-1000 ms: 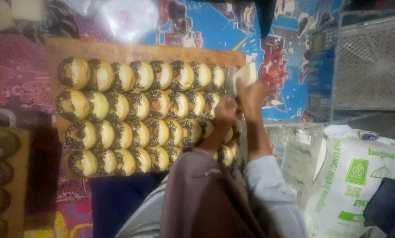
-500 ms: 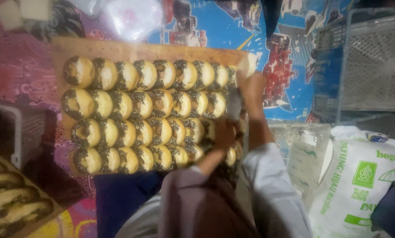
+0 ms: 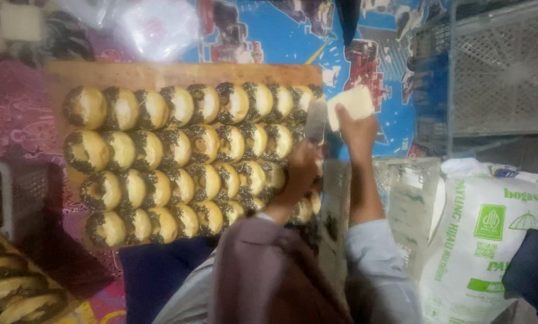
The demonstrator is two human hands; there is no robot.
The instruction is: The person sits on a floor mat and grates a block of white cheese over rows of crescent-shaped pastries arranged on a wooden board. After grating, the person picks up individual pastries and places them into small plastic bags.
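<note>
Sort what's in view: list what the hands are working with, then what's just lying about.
In hand:
left hand, holding a grater
right hand, holding a pale block
doughnuts
wooden board

Lying about:
white sack
grey crates
clear plastic bag
blue mat

Home bakery floor: doughnut board, flour sack, crates.

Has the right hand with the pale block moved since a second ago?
Yes. The right hand holding the pale block has moved away from the wooden board edge, out over the blue mat.
</note>
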